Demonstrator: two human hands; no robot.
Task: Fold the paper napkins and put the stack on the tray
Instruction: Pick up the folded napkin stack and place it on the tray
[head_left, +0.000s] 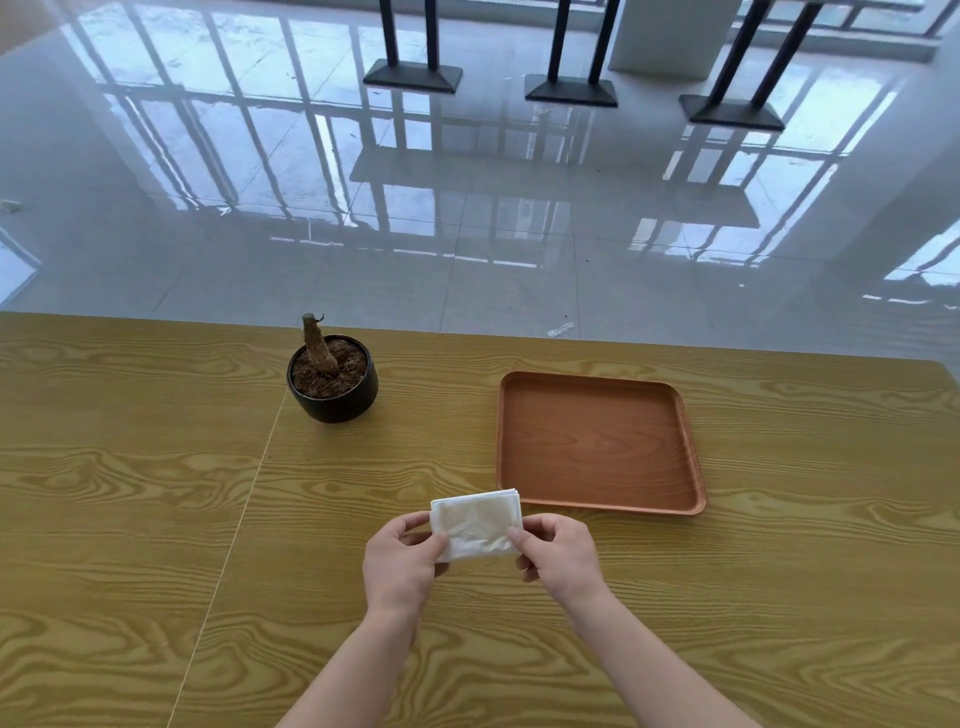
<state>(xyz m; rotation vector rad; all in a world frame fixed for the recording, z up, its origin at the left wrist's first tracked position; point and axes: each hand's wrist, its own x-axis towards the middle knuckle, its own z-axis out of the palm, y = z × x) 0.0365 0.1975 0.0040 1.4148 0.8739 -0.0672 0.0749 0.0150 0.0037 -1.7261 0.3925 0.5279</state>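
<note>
**Folded napkins held in both hands beside the tray**

The left hand (400, 564) and the right hand (558, 553) each pinched one end of a white stack of folded napkins (475, 525), thumbs on top and fingers curled beneath. The stack was held over the wooden worktop (130, 519), its far right corner just beside the near left corner of the tray (597, 441); whether it touched the worktop could not be told. Several layered edges showed along the stack's far side. The brown square tray lay flat on the worktop to the right, nothing lying in it. Further back and to the left stood a black pot (333, 387) filled with brown soil, a bare cut stump rising from it. A thin seam ran through the worktop left of the hands. Beyond the worktop's far edge lay a glossy tiled floor (467, 208) with three black pedestal bases (571, 88).
</note>
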